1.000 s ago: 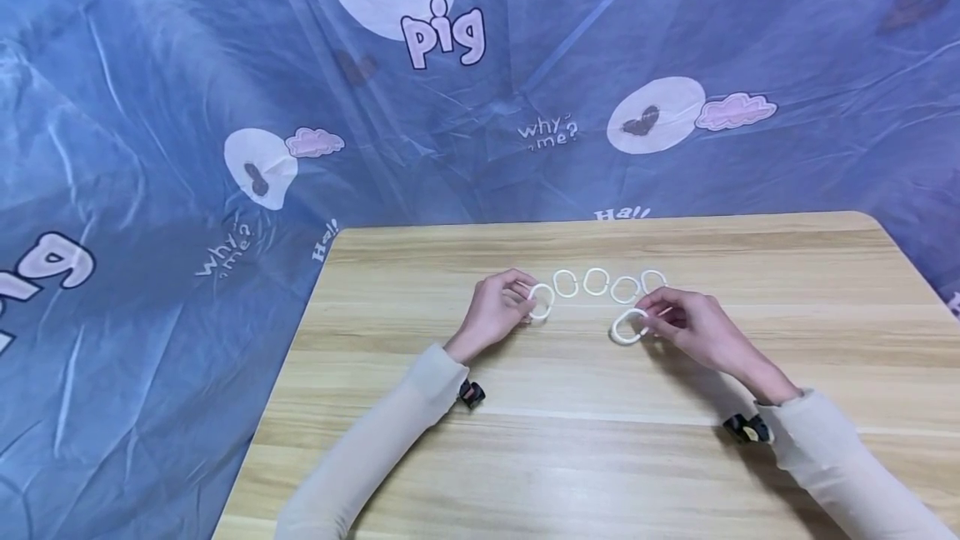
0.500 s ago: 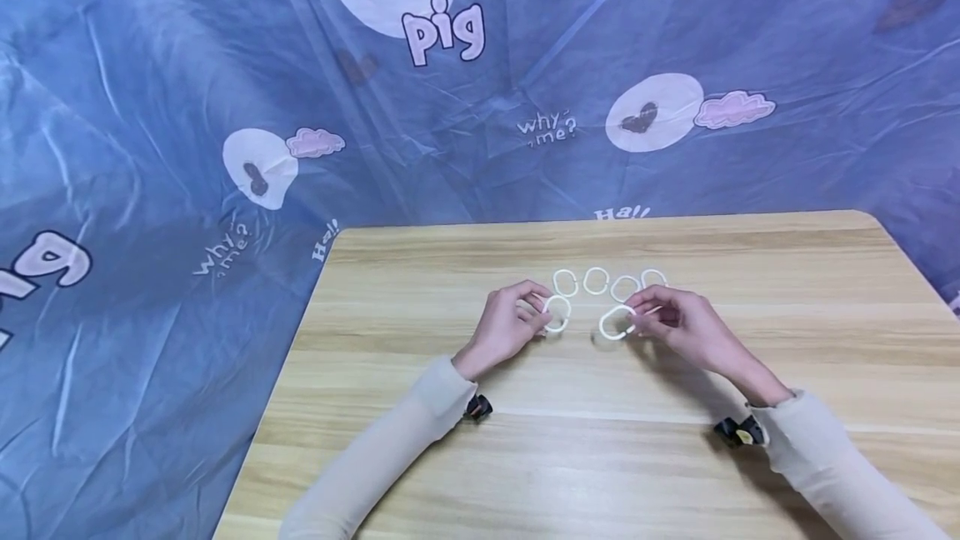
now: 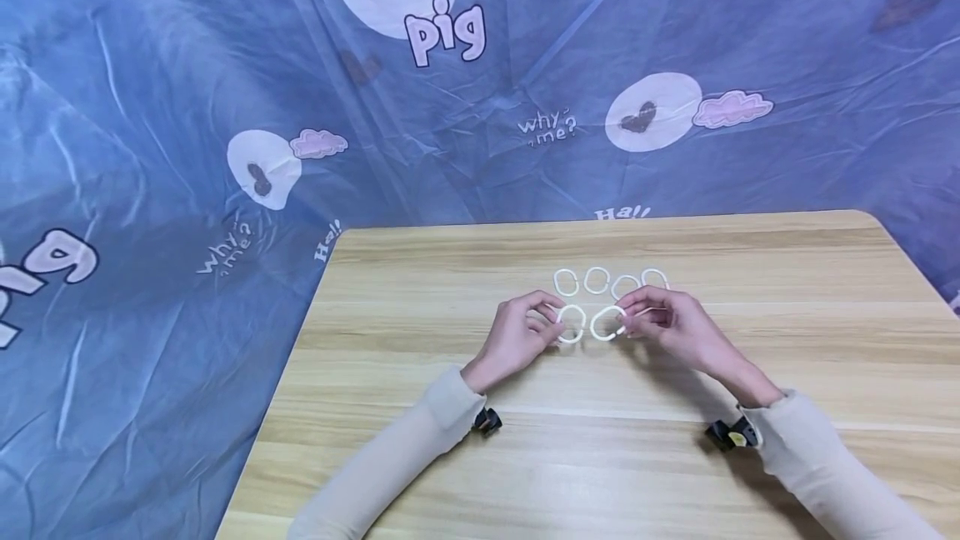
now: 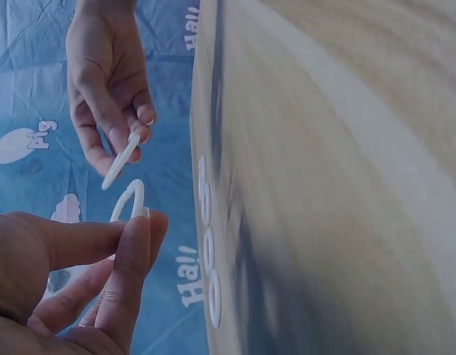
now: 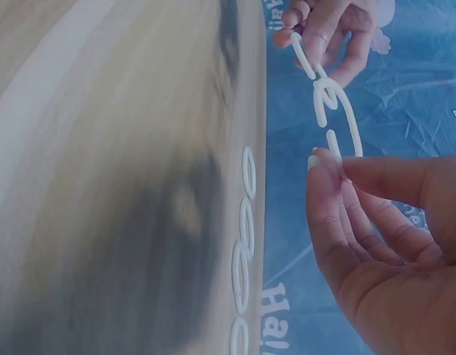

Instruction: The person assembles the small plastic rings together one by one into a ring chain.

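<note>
In the head view my left hand point(image 3: 517, 336) pinches a white plastic curtain ring point(image 3: 584, 323) between thumb and fingers. Facing it, my right hand point(image 3: 678, 332) pinches a second white curtain ring point(image 3: 592, 326). Both are oval and held up above the table, side by side with a narrow space between them in that view. A gap shows in the right hand's ring point(image 5: 354, 122) in the right wrist view, and its end overlaps the left hand's ring point(image 5: 302, 53) there. From the left wrist, the two rings appear apart.
Several more white rings point(image 3: 597, 268) lie in a row on the wooden table point(image 3: 465, 273), just beyond the hands. The right fingers partly cover the nearest ones. A blue printed cloth point(image 3: 480, 165) hangs behind the table and to its left.
My left hand has moved right and toward the body with its ring. The right hand has shifted slightly left with its own, bringing both rings close together. Those on the table stay put.
</note>
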`<control>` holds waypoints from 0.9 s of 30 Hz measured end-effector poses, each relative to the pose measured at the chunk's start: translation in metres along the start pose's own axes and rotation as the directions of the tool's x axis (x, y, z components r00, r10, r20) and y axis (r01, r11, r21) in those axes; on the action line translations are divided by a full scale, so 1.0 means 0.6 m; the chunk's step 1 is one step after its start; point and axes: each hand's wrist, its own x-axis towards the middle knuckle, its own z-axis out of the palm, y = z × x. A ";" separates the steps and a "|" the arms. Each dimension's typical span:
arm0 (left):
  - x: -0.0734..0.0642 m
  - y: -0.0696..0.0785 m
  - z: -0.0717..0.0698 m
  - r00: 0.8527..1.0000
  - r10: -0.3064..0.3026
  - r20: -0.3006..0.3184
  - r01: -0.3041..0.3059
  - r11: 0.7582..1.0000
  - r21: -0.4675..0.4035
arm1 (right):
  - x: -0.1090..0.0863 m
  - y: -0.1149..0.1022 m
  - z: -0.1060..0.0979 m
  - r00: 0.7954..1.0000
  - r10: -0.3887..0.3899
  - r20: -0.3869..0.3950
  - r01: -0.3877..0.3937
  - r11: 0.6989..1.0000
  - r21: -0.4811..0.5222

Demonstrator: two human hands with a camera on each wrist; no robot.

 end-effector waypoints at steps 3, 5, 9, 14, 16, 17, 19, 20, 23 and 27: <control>-0.003 0.000 0.005 1.000 0.006 0.009 -0.005 1.000 -0.015 | -0.002 -0.003 0.004 1.000 0.003 0.005 -0.003 1.000 0.010; -0.004 0.000 0.008 1.000 0.001 0.018 0.000 0.999 -0.035 | -0.003 -0.004 0.007 1.000 0.002 0.009 -0.003 1.000 0.008; -0.007 0.001 0.011 0.999 -0.025 0.038 0.029 0.995 -0.097 | -0.002 -0.001 0.015 1.000 -0.003 0.011 0.003 1.000 0.000; -0.009 0.003 0.012 0.996 -0.058 0.072 0.070 0.981 -0.180 | -0.006 -0.002 0.022 1.000 -0.015 -0.001 0.015 1.000 0.017; -0.010 0.003 0.014 0.995 -0.067 0.073 0.080 0.977 -0.197 | -0.007 -0.004 0.025 1.000 -0.012 -0.001 0.012 0.999 0.042; -0.011 0.003 0.014 0.995 -0.070 0.071 0.083 0.976 -0.201 | -0.007 -0.005 0.026 1.000 -0.010 0.000 0.010 0.998 0.054; -0.012 0.003 0.015 0.995 -0.075 0.064 0.086 0.976 -0.201 | -0.007 -0.007 0.029 1.000 -0.004 0.006 0.003 0.997 0.073; -0.013 0.004 0.016 0.995 -0.075 0.063 0.087 0.975 -0.203 | -0.007 -0.008 0.031 1.000 0.002 0.005 -0.002 0.997 0.081; -0.014 0.003 0.018 0.996 -0.070 0.057 0.080 0.977 -0.197 | -0.006 -0.011 0.034 1.000 0.007 0.002 -0.007 0.996 0.084; -0.015 0.004 0.020 0.997 -0.060 0.040 0.068 0.971 -0.228 | -0.005 -0.014 0.035 1.000 -0.005 -0.004 0.005 0.997 0.079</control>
